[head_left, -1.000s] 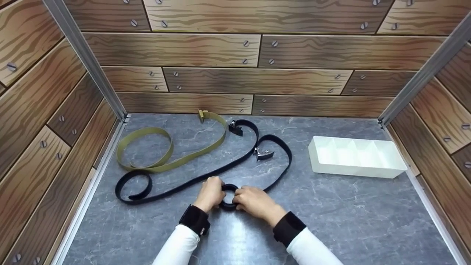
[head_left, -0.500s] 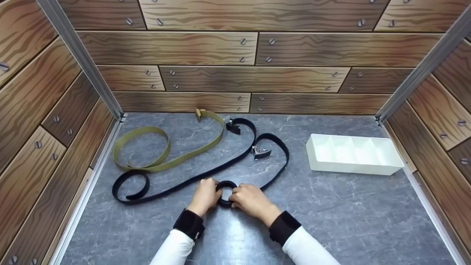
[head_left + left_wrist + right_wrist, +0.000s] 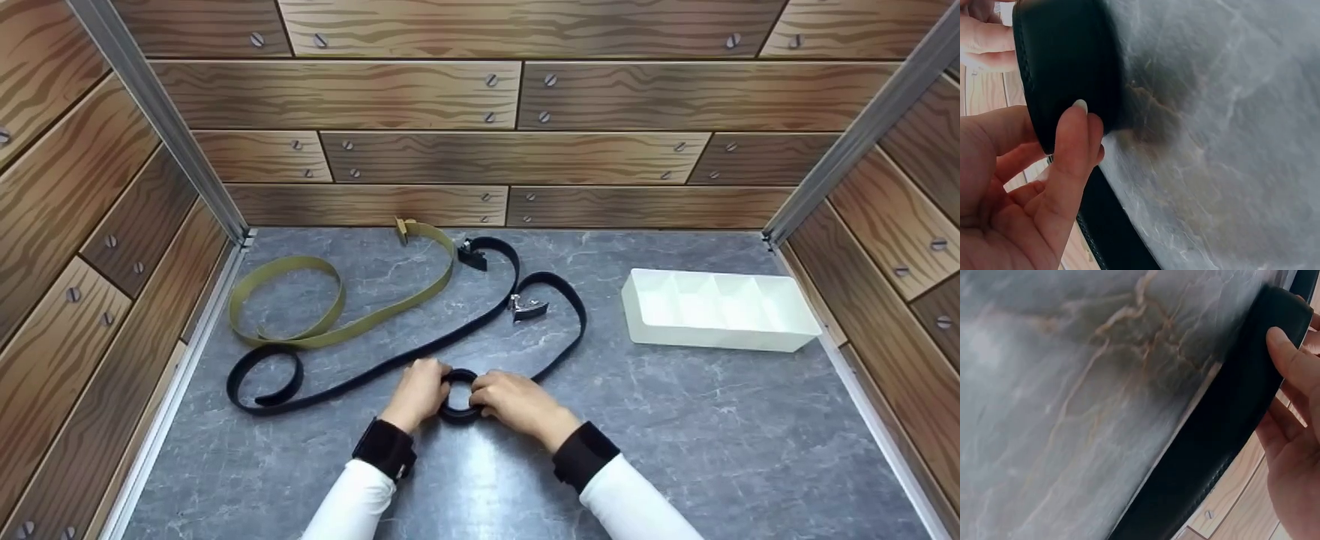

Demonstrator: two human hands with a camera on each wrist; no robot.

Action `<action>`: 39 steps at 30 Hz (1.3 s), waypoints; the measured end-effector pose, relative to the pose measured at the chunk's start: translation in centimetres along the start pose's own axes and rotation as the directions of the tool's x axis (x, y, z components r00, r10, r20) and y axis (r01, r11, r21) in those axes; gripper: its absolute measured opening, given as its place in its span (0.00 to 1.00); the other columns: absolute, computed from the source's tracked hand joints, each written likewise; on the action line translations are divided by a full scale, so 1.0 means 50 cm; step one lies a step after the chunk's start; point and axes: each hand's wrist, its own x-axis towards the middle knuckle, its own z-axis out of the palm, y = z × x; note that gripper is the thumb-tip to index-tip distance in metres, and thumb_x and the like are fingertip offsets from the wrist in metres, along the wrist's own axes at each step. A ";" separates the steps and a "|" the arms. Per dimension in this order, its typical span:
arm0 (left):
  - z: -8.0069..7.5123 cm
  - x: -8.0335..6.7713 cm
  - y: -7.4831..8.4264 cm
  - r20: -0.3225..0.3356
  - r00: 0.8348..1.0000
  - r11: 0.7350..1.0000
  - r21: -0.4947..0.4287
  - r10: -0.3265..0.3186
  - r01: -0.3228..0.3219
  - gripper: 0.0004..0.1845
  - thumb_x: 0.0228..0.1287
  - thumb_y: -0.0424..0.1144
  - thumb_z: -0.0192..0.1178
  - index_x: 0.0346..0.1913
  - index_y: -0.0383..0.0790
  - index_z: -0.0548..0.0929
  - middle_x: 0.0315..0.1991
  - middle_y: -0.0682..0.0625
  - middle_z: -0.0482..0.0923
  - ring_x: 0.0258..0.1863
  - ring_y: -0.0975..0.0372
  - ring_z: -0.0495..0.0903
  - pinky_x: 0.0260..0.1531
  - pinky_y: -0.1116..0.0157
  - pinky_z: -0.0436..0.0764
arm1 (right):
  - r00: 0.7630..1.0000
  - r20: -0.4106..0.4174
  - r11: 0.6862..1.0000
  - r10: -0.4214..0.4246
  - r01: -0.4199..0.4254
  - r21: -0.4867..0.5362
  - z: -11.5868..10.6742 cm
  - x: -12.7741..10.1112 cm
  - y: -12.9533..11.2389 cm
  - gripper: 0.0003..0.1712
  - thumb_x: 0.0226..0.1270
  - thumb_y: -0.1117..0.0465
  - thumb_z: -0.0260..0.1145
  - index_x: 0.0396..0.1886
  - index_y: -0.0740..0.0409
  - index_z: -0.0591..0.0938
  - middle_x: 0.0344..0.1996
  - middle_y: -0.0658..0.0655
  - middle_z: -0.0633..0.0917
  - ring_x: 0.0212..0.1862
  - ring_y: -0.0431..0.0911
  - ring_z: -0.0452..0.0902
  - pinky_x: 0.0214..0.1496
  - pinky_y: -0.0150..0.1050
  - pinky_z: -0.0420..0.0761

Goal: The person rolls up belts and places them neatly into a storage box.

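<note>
In the head view, a black belt with a small round coil [image 3: 459, 418] at its near end lies between the two hands. My left hand [image 3: 417, 391] pinches the coil's left side, and my right hand [image 3: 519, 403] holds its right side. The rest of this belt curves away to a silver buckle [image 3: 529, 308]. The left wrist view shows thumb and fingers gripping the stitched black strap [image 3: 1072, 62] by its edge. In the right wrist view, the thumb lies on the outer face of the strap [image 3: 1213, 433], with fingers behind it.
A second black belt [image 3: 420, 352] stretches across the grey marbled surface, its end curled at the left. Behind it lies an olive belt [image 3: 382, 319] with a large loop. A white box with compartments [image 3: 720, 337] stands at the right. Wood-patterned walls [image 3: 412, 157] enclose the surface.
The head view has shifted slightly, so everything sits a little further left and up. Both hands stay on the coil; the belts and box keep their places.
</note>
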 end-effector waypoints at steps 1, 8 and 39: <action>0.001 -0.001 0.000 -0.002 1.000 1.000 -0.002 0.000 0.000 0.02 0.59 0.29 0.64 0.33 0.36 0.86 0.34 0.42 0.85 0.37 0.49 0.84 0.38 0.50 0.79 | 1.000 -0.011 1.000 -0.003 0.003 -0.013 0.002 0.002 -0.001 0.11 0.53 0.63 0.74 0.39 0.50 0.88 0.41 0.49 0.84 0.43 0.45 0.79 0.45 0.38 0.78; 0.005 -0.013 -0.001 -0.054 0.993 0.994 -0.037 -0.104 0.102 0.08 0.62 0.37 0.67 0.30 0.35 0.83 0.27 0.44 0.82 0.29 0.52 0.82 0.31 0.56 0.80 | 0.998 -0.062 0.997 -0.005 0.000 -0.081 0.016 0.011 -0.010 0.08 0.54 0.58 0.74 0.36 0.49 0.88 0.32 0.48 0.82 0.35 0.43 0.75 0.39 0.37 0.76; 0.006 -0.021 0.003 -0.088 0.992 0.996 0.000 -0.088 0.088 0.11 0.62 0.35 0.65 0.22 0.38 0.81 0.23 0.46 0.81 0.27 0.51 0.83 0.27 0.55 0.78 | 0.997 -0.031 0.993 0.068 -0.070 -0.092 0.014 0.005 -0.029 0.08 0.58 0.57 0.73 0.39 0.46 0.89 0.35 0.49 0.82 0.33 0.46 0.74 0.34 0.37 0.75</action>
